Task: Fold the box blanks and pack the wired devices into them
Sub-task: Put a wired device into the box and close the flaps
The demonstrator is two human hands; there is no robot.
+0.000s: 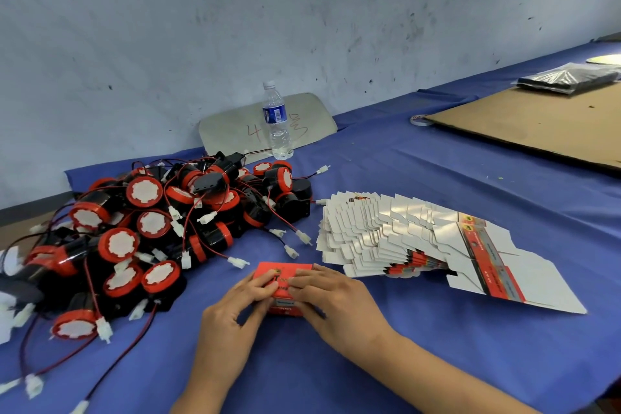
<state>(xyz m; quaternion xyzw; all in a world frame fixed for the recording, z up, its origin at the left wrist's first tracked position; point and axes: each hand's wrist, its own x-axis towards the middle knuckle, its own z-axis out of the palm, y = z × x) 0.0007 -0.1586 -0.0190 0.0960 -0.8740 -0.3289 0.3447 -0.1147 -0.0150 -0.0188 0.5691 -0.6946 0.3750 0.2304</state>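
A folded red box (285, 274) stands on the blue tablecloth near the front middle. My left hand (235, 316) grips its left side, thumb and fingers curled over the top edge. My right hand (336, 302) holds the right side with its fingers on the top. A fanned stack of flat white box blanks (396, 235) with red printed strips lies to the right. A heap of black and red wired devices (158, 228) with white connectors fills the left of the table.
A water bottle (277, 121) stands by the wall in front of a leaning grey card (312, 118). A brown cardboard sheet (537, 121), a tape roll (421, 120) and a wrapped black bundle (568, 77) lie at the far right.
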